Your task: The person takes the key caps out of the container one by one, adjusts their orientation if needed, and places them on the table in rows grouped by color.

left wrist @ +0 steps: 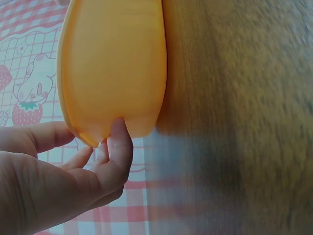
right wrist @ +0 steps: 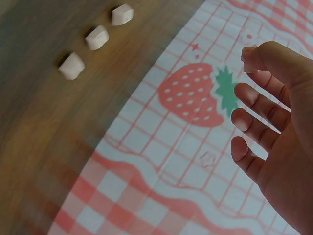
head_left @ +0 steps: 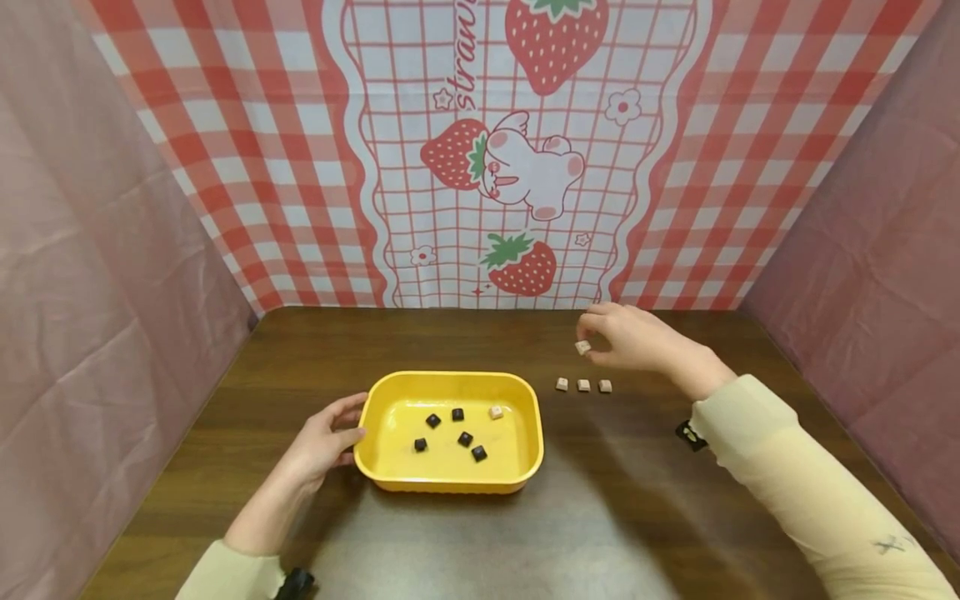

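From the head view, the left hand [head_left: 327,439] holds the side of the yellow tray [head_left: 450,483] on the brown table [head_left: 622,517]. The right hand [head_left: 637,339] pinches a small pale cube [head_left: 582,347] up in the air, above three pale cubes [head_left: 582,385] in a row. Dark cubes [head_left: 465,438] lie in the tray. The left wrist view shows fingers [left wrist: 120,147] curled on the tray's edge. In the right wrist view, the fingertips [right wrist: 254,56] pinch the cube.
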`<state>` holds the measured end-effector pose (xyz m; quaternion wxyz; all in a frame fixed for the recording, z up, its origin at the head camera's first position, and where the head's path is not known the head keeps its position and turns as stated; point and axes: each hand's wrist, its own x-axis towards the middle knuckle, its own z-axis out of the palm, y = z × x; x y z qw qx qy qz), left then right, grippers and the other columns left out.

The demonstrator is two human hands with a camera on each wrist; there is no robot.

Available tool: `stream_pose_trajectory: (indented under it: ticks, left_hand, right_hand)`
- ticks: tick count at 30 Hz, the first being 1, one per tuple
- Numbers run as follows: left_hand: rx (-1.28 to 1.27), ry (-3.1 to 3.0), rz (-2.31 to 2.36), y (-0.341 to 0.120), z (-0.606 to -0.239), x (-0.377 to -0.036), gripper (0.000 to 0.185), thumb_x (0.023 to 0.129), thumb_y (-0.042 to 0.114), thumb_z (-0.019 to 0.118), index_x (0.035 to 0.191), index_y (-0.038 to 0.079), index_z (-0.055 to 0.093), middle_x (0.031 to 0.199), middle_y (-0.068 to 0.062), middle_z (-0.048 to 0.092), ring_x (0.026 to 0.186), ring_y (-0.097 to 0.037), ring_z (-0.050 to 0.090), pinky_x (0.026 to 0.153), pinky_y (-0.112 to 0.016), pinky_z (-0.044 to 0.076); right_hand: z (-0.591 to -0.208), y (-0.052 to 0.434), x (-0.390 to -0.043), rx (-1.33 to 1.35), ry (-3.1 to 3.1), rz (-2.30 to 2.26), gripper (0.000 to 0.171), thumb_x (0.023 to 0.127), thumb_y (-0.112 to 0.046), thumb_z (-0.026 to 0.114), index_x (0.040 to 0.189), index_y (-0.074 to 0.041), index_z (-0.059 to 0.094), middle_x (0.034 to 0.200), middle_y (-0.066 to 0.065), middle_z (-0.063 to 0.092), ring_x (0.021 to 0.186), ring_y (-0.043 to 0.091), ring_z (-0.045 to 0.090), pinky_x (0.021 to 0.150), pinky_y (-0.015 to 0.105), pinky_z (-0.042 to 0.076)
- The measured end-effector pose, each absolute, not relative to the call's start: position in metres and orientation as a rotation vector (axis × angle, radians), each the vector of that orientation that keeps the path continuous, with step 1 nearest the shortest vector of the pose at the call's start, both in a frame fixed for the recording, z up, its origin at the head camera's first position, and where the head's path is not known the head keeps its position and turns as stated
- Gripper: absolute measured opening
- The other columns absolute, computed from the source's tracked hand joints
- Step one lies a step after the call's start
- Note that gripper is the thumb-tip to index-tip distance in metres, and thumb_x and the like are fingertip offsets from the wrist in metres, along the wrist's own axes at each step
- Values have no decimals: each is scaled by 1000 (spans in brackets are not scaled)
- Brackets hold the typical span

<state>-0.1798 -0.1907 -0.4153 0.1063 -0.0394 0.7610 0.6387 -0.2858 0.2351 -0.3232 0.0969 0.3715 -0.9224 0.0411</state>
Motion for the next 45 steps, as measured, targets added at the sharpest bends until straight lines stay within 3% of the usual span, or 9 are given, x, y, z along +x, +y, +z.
stream_pose_trajectory:
  ticks: [12,29,45]
  left_hand:
    - [-104,2233,1887,-192,-418,-182,54,92,-5,48,143,1,34,131,-29,44,86,-21,60,65,-31,54]
    - [-98,2246,1872,-193,-418,-183,53,92,-4,48,143,1,35,130,-28,45,84,-19,59,63,-29,53]
    - [-97,2253,1871,-193,-418,-183,53,91,-5,48,143,0,34,130,-28,45,84,-20,59,63,-30,53]
  right_hand:
    - [-355,279,-289,920,-2828,83,20,72,-15,76,87,-13,63,85,0,56,77,18,53,64,39,47]
    - [-413,307,-296,773,-2964,96,15,74,-18,73,81,-13,61,78,0,53,67,16,47,53,35,41]
    - [-423,307,-297,731,-3074,97,13,77,-17,71,82,-12,60,78,1,51,67,16,45,54,32,38]
